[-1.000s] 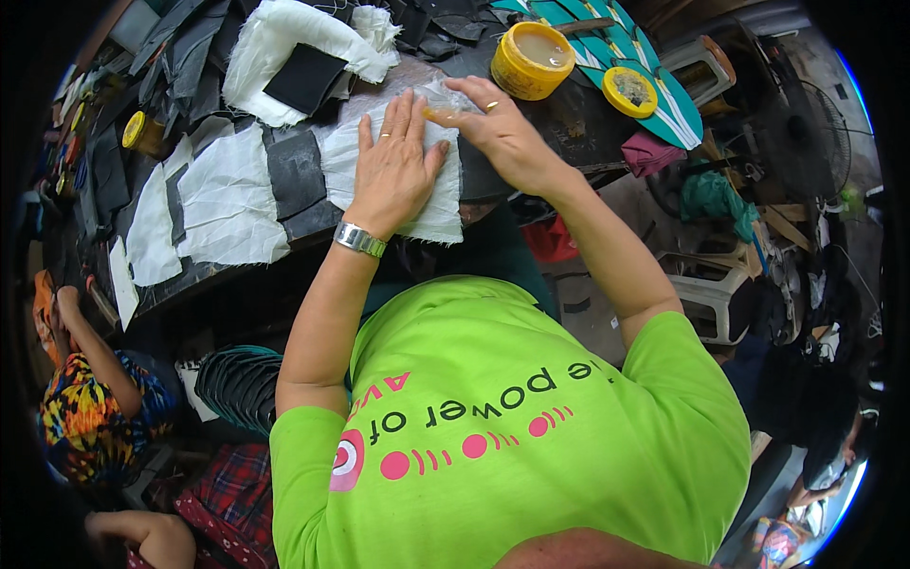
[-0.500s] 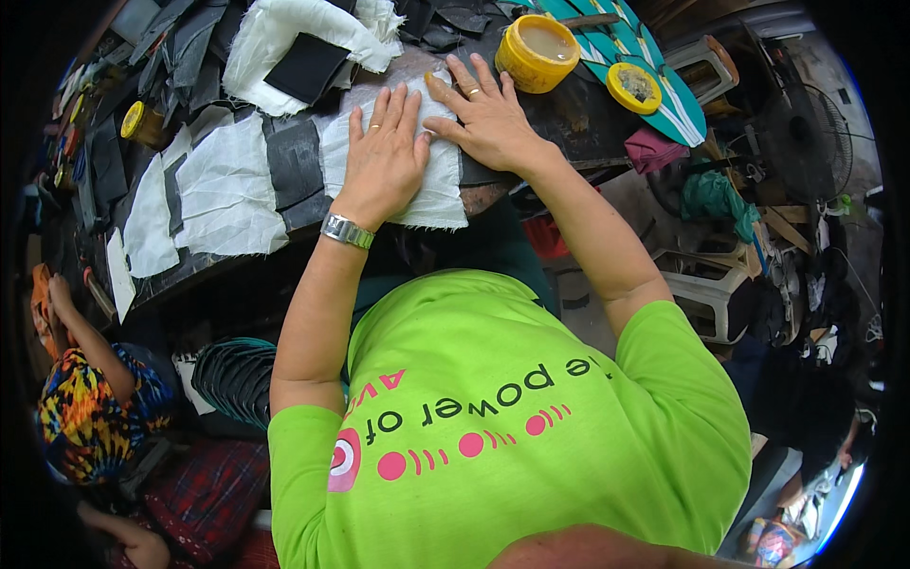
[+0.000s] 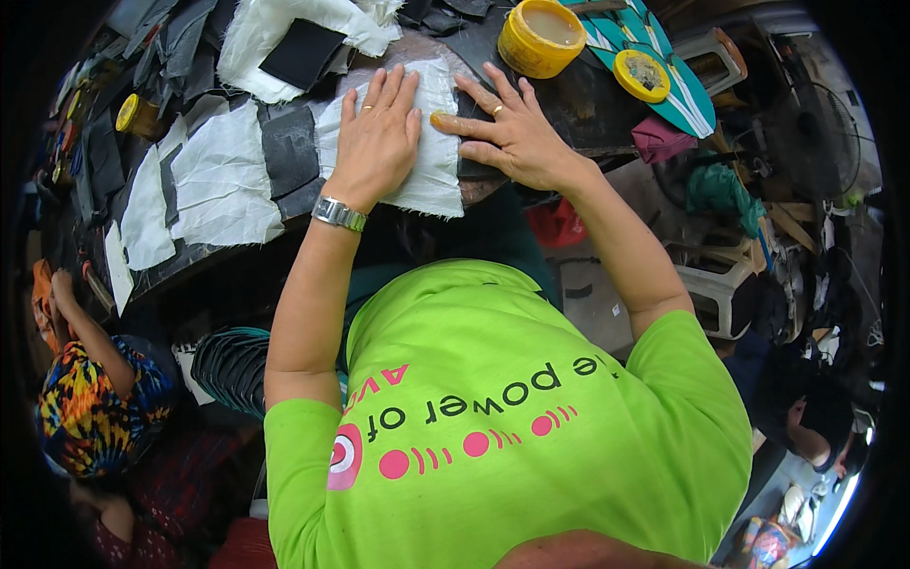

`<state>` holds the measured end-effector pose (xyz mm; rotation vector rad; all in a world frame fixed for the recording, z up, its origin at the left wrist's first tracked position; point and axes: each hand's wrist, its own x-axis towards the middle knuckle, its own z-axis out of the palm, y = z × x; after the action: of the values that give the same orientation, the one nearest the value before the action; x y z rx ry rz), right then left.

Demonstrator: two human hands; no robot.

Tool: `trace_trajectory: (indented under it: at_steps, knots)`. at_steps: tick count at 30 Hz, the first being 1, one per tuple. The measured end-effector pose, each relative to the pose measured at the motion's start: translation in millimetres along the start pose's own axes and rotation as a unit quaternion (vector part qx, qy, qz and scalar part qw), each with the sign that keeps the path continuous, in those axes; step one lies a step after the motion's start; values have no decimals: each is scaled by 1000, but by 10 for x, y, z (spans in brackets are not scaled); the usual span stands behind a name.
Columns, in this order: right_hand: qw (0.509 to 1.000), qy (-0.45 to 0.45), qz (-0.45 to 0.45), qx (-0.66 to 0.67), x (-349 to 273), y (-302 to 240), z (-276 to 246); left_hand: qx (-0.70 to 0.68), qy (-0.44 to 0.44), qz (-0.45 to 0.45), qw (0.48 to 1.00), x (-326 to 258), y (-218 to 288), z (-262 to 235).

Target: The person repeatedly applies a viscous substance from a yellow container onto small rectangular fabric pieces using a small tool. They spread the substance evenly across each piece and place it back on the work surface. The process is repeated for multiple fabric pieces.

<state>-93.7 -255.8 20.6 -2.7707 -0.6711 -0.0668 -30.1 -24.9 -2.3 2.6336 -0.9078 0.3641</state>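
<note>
A frayed piece of white cloth [image 3: 439, 175] lies flat at the table's near edge. My left hand [image 3: 379, 133] rests on it, palm down with fingers stretched out. At its right edge is my right hand [image 3: 517, 133], fingers spread, an ochre-stained fingertip touching or just over the cloth. Neither hand grips anything. To the left lie a dark grey piece [image 3: 289, 152] and a wider white cloth piece [image 3: 223, 180]. Beyond my left hand, a black square [image 3: 303, 54] sits on crumpled white cloth [image 3: 248, 59].
A yellow tub [image 3: 542, 40] of pale paste stands beyond my right hand. Next to it are a yellow lid [image 3: 641, 76] and teal sole-shaped pieces [image 3: 687, 100]. A small yellow-lidded jar [image 3: 139, 116] stands at left. A co-worker in a patterned shirt [image 3: 100, 408] sits lower left.
My right hand has slid to the right, from the middle of the cloth to its right edge, fingers spreading wider. The left hand stays on the cloth, slightly higher in view.
</note>
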Motion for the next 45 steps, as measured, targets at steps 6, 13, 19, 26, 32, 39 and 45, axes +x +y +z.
trace_trajectory:
  at_steps: [6,13,19,26,32,39,45]
  knots:
    - [997,27,-22,-68,151,122,-13,2,1,10,1000,184,-93,75]
    - [996,3,-77,-55,-125,-125,-34,38,8,30,999,146,-127,90]
    - [990,56,-123,-31,-356,-394,87,44,0,23,999,152,-126,96]
    - [984,43,-167,48,-483,-544,-64,49,4,22,999,149,-133,108]
    - [986,138,-60,-68,-384,-563,-18,51,15,31,998,142,-121,132]
    - [977,61,-134,152,-375,-497,-199,27,32,29,999,123,-95,63]
    - [989,134,38,45,363,-53,-63,18,12,16,1000,113,-83,71]
